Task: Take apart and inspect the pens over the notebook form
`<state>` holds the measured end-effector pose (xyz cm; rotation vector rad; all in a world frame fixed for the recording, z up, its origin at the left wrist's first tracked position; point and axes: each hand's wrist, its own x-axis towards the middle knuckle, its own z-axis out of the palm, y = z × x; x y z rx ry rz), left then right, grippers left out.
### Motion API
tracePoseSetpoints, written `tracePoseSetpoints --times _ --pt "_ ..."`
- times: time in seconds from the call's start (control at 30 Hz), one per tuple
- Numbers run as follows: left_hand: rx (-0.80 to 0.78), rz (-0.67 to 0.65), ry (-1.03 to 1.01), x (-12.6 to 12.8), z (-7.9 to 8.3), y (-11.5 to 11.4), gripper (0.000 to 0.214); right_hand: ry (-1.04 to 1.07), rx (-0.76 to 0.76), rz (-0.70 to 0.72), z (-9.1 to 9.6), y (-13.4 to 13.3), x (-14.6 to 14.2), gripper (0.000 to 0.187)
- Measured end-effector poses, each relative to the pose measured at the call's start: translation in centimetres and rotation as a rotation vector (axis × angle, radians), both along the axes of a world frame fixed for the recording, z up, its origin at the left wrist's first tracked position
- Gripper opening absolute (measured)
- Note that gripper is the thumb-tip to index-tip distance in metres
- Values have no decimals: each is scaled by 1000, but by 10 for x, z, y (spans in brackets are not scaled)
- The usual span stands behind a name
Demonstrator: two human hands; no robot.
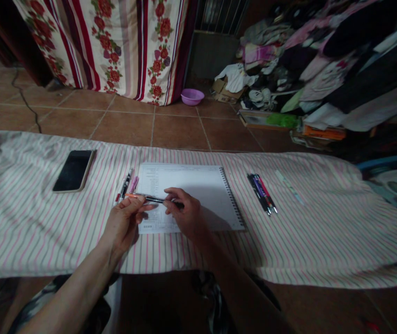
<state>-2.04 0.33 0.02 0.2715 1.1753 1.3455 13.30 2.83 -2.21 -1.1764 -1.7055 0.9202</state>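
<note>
Striped cloth (323, 232) — phone (74, 171), notebook (198, 176) under held pen (154, 200)

The pen (154, 199) near frame centre is black, with orange at its left end. The notebook page (201, 185) is white; its spiral binding (232, 197) is black. The cloth (327, 232) carries pink and grey stripes on off-white. The curtain (128, 46), upper left, shows red flowers and dark red stripes on cream.

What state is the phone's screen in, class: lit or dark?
Dark: the phone lies face up, black across its front, nothing lit.
</note>
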Motion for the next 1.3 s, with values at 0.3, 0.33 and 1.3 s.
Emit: tracePoseSetpoints --times 0.3,0.33,1.3 --pt "-29 47 -53 -1 2 2 15 311 -340 -34 -5 5 -4 30" --pt "-33 58 -64 -1 2 2 17 389 -372 -33 -6 5 -4 31" --pt "9 28 -6 0 2 -1 14 806 -605 -276 0 -1 -19 31"
